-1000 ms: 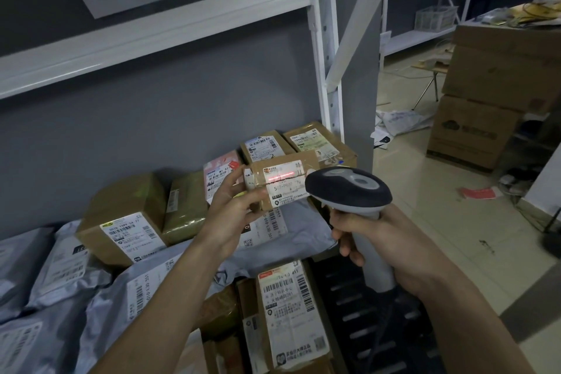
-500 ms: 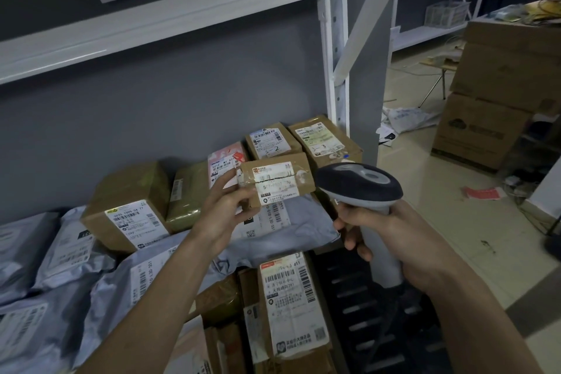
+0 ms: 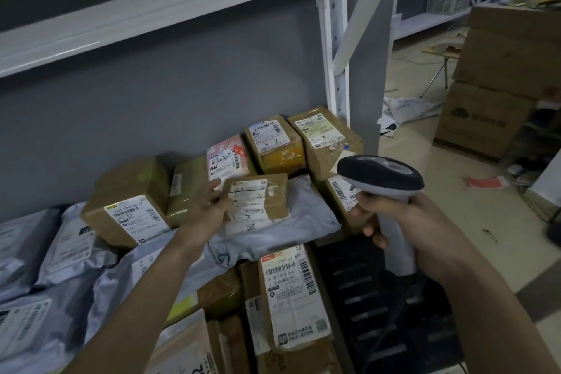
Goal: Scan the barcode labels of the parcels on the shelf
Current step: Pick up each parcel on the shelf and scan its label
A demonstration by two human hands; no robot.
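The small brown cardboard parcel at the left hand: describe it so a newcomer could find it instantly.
Start at the white metal shelf upright and drop to the row of brown boxes beside it. Just in front lies a small brown cardboard parcel on a grey plastic mailer bag, touched by the left hand. Only its white label is torn and wrinkled.

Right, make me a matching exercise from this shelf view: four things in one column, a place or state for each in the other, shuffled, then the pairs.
1. barcode scanner
2. small brown box
3. box marked 3-2
4. grey mailer bag

A. at the back, against the wall
B. touched by the left hand
C. gripped in the right hand
D. lying under the small brown box

Pairs: 1-C, 2-B, 3-A, 4-D
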